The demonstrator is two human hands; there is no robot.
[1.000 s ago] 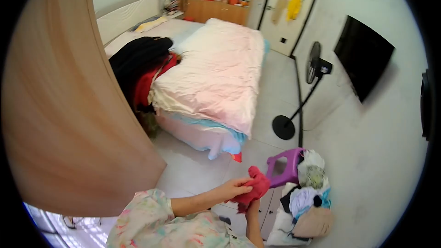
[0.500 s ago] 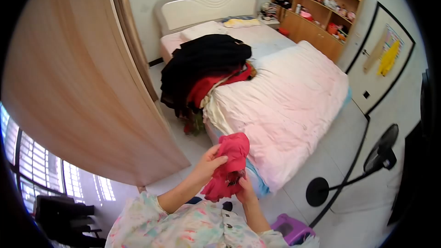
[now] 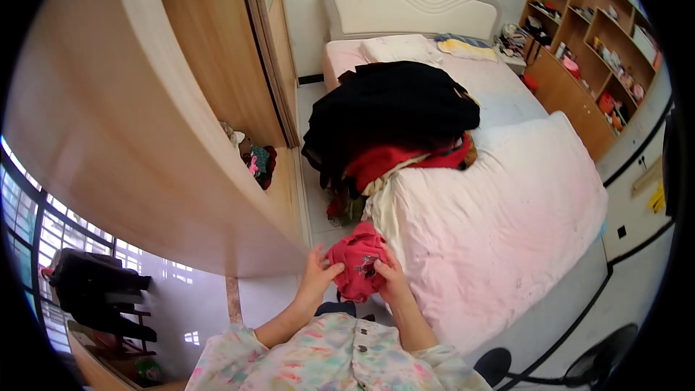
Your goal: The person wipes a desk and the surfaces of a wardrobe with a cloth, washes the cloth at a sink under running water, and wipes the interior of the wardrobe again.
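Observation:
A pinkish-red garment with a dark print on its front is bunched into a compact bundle before my chest. My left hand grips its left side, with the thumb lying over the cloth. On the opposite side, my right hand pinches the edge near the print, thumb on top. Exactly what kind of garment it is, I cannot tell. Just beyond it, a large heap of black clothes lies on the bed, with red clothing and cream cloth showing beneath.
The bed has a pale pink quilt. At left stands a wardrobe with clothes low inside. A shelf unit is at the far right, a black fan at lower right. Dark clothing hangs over a chair at left.
My view has turned left, bringing the wardrobe's inside into sight. The garment, longer and looser before, is now bundled smaller between my hands. Both hands still hold it.

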